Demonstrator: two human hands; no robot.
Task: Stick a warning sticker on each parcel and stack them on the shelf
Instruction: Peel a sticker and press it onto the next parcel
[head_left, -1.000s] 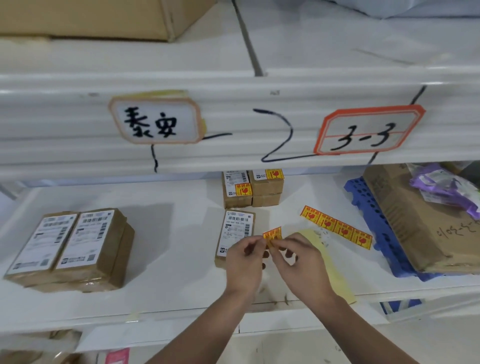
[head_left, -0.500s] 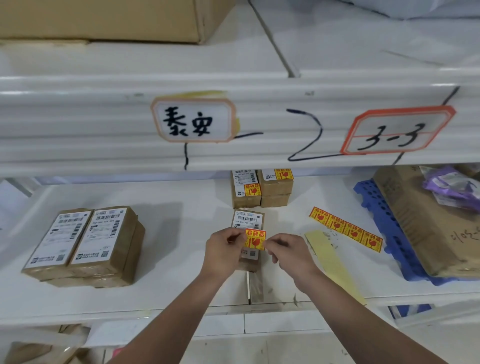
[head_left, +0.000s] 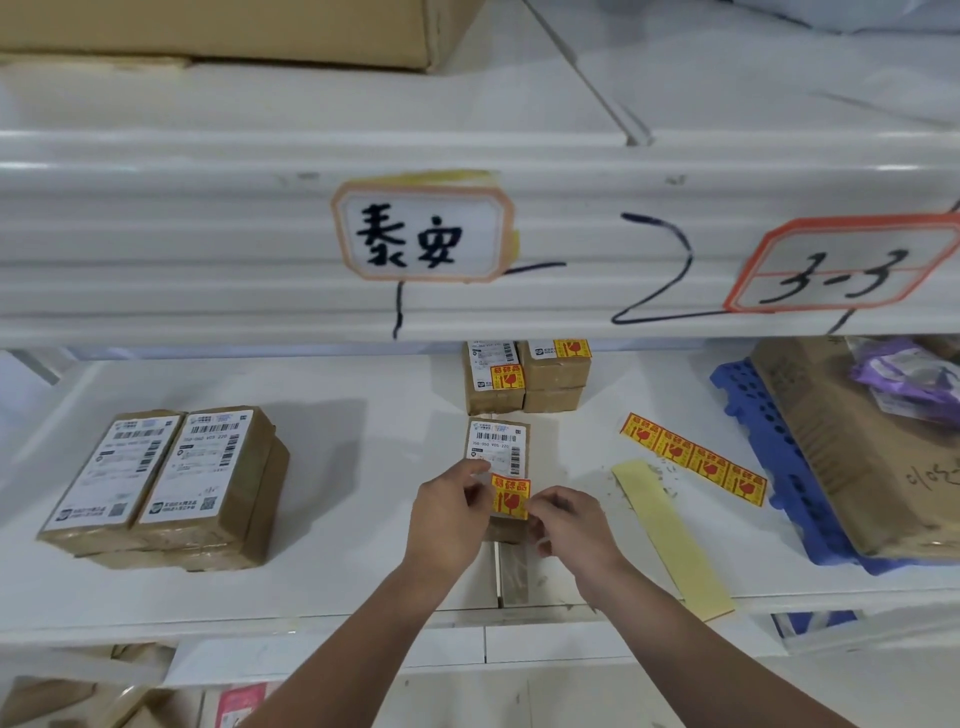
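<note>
Two hands pinch a yellow warning sticker (head_left: 510, 498) by its side edges, left hand (head_left: 449, 512) and right hand (head_left: 569, 525) equally near, over the near end of a parcel (head_left: 498, 447) lying lengthwise away on the shelf (head_left: 363, 467).

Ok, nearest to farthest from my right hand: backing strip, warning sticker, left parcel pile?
1. Warning sticker, pinched at the right hand's fingers.
2. Yellow backing strip, just to its right.
3. Parcel pile, far left of the shelf.

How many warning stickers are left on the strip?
4: one row on the strip, lying on the shelf right of the parcel being labelled. None appears hidden.
</note>
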